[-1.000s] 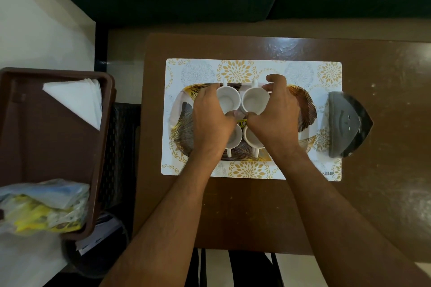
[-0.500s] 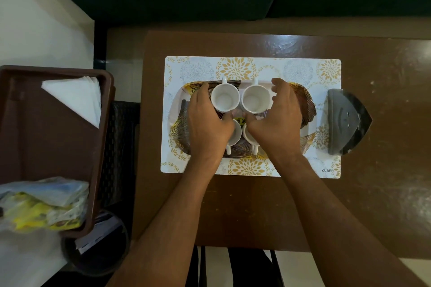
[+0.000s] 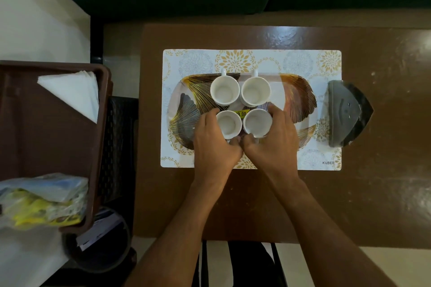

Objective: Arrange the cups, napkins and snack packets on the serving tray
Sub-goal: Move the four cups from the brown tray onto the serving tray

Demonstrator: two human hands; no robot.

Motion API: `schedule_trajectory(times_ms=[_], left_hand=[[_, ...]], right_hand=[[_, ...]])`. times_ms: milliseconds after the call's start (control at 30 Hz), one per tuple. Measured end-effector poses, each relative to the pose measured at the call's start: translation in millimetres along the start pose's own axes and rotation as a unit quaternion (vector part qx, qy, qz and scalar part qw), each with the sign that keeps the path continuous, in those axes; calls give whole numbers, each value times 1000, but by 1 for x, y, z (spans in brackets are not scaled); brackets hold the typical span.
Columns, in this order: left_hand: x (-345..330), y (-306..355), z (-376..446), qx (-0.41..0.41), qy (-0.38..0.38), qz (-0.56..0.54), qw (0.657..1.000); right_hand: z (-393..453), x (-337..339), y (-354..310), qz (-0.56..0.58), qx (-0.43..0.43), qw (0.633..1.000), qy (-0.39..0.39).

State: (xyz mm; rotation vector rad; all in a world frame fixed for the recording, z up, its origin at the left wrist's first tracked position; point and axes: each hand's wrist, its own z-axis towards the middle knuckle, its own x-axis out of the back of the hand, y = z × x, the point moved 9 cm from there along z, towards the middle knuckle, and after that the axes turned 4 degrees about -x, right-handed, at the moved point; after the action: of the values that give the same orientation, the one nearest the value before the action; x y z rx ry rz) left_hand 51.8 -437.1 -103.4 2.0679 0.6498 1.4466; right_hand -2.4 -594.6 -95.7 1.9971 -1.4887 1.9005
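The left hand (image 3: 215, 144) curls round the near-left cup (image 3: 229, 123) and the right hand (image 3: 271, 140) round the near-right cup (image 3: 257, 122), fingers wrapped on the outer walls and thumbs meeting at the near side — both cups stand upright in the middle of the tray (image 3: 300, 98), touching or almost touching each other. Just beyond them on the tray stand the far-left cup (image 3: 225, 91) and far-right cup (image 3: 255, 91), handles pointing away. The four are packed tightly, so a push on the near pair could knock them into the far pair and chip a rim or tip one; a handle is hidden under the thumbs and might catch. The cluster also fills the tray's centre, which may leave little room for what is still to come. The napkins (image 3: 74, 93) and snack packets (image 3: 44, 202) lie well to the left of the tray in a brown bin (image 3: 102, 147) — reaching across could drag a sleeveless forearm past the cups. A dark napkin holder (image 3: 347, 114) sits just right of the tray.
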Motion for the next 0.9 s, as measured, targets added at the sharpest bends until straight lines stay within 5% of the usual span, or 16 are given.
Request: schedule_trajectory(times_ms=[667,900], left_hand=[[2,0,5,-18,-28,-4,999],[26,-2,2,-21,11,-32,999]], right_hand=[[-2,1,-7,-15,-1,1000,15],[-16,24,-40,-93,41,988,117]])
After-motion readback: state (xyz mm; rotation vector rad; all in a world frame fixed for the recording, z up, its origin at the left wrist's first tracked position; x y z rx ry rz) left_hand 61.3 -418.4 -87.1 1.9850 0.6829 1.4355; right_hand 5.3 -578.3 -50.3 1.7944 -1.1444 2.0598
